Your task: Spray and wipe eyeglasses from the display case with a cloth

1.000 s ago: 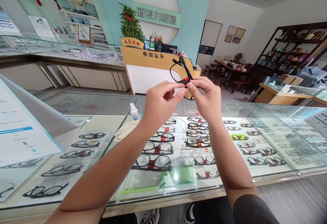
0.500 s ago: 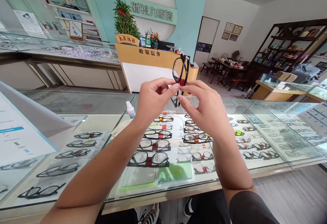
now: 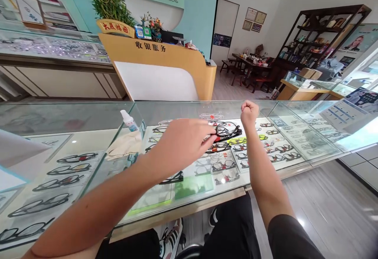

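Observation:
My left hand (image 3: 186, 137) reaches over the glass counter, its thumb and fingers pinching a pair of black-framed eyeglasses (image 3: 228, 130) at one end. The glasses lie level, with a red label near my thumb. To their right, my right hand (image 3: 249, 112) is raised and closed in a fist, apart from the glasses. The inside of that fist is hidden. Under the glass top (image 3: 177, 111), several more eyeglasses stand in rows, some partly covered by my left arm.
On the counter left of my hand are a white spray bottle (image 3: 129, 120) and a beige cloth (image 3: 125, 145). A leaflet stand (image 3: 351, 107) is at the right. Beyond the counter stands a wooden cashier desk (image 3: 203, 74).
The glasses have gone from upright between both hands to level and lower, in my left hand alone. My right hand has let go, moved away to the right and closed. My view has shifted.

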{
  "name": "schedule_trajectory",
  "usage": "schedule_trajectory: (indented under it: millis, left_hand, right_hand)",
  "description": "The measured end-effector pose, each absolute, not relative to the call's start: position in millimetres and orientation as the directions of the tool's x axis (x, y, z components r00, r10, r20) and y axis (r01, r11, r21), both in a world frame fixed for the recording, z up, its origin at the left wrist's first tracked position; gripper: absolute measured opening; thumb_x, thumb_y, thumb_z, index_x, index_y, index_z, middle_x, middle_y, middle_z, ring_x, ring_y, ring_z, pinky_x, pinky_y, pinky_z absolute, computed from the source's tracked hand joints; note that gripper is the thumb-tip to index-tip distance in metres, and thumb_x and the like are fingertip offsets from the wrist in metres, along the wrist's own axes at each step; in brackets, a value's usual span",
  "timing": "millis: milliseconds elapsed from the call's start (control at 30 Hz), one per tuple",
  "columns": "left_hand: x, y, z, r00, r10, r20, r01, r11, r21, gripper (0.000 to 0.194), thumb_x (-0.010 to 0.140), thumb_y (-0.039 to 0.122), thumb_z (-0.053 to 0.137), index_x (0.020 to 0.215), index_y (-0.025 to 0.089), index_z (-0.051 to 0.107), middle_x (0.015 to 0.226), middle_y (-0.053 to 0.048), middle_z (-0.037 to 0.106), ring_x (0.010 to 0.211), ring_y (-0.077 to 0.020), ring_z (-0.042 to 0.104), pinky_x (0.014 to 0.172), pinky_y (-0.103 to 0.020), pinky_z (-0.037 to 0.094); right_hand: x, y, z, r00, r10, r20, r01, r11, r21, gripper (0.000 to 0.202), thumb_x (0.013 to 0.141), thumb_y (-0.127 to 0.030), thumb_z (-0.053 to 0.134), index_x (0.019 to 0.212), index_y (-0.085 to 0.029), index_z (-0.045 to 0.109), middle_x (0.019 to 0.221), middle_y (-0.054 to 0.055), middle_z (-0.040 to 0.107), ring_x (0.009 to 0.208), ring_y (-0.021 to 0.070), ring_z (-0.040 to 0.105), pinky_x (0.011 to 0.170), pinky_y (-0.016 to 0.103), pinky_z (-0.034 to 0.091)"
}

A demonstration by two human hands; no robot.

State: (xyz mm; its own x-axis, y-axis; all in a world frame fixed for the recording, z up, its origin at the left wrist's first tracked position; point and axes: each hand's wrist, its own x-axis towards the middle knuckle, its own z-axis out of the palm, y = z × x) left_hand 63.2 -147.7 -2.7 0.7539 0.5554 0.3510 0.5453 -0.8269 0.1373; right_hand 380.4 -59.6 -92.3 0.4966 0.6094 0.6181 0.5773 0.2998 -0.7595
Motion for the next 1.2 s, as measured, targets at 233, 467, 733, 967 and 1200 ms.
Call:
schedule_trajectory:
  millis: [233,467,733,967,1200]
  left_hand:
    - [106,-154,-53,0.814,0.577,-0.059,0.58,-0.811,0.072,0.034,0.107,0.025,0.054,0.089,0.02,0.083,0.094,-0.011,0.082,0.086,-0.0274,0.075,0.069,-0.035,0.044]
    - [121,-152,-87,0.772,0.625,-0.12,0.636,-0.763,0.119,0.033,0.102,0.021,0.059,0.078,0.017,0.082,0.084,-0.015,0.08,0.076,-0.0291,0.076,0.069,-0.036,0.049]
    - [130,-150,-106,0.768,0.609,-0.199,0.624,-0.781,0.021,0.037,0.105,0.024,0.053,0.088,0.015,0.085,0.096,-0.02,0.084,0.086,-0.0336,0.081,0.069,-0.039,0.053]
    - [127,-147,-91,0.77,0.611,-0.183,0.626,-0.779,0.033,0.031,0.107,0.029,0.056,0.098,0.015,0.083,0.101,-0.016,0.084,0.095,-0.0344,0.08,0.072,-0.038,0.051]
    - [126,-133,-91,0.758,0.647,-0.085,0.651,-0.758,0.037,0.038,0.11,0.026,0.045,0.103,0.015,0.081,0.108,-0.015,0.08,0.098,-0.0323,0.078,0.068,-0.037,0.047]
  right_hand:
    - [406,-44,-125,0.37,0.788,0.492,0.528,0.258,-0.809,0.011,0.059,-0.016,0.043,0.052,-0.025,0.042,0.058,0.0,0.042,0.065,0.0171,0.041,0.067,0.032,0.033]
    - [406,-37,-131,0.339,0.841,0.422,0.519,0.207,-0.829,0.011,0.062,-0.014,0.044,0.058,-0.025,0.043,0.064,0.0,0.041,0.069,0.0178,0.039,0.067,0.033,0.031]
    - [406,-39,-129,0.349,0.872,0.342,0.491,0.141,-0.859,0.011,0.061,-0.014,0.047,0.056,-0.024,0.047,0.056,-0.001,0.037,0.059,0.0156,0.032,0.06,0.033,0.026]
    - [401,-37,-131,0.334,0.896,0.293,0.473,0.11,-0.874,0.012,0.063,-0.016,0.049,0.055,-0.024,0.049,0.051,-0.002,0.034,0.053,0.0141,0.029,0.057,0.032,0.022]
    - [401,-35,-133,0.317,0.901,0.296,0.486,0.114,-0.867,0.013,0.063,-0.014,0.046,0.056,-0.024,0.05,0.052,-0.002,0.038,0.054,0.0144,0.031,0.058,0.032,0.022]
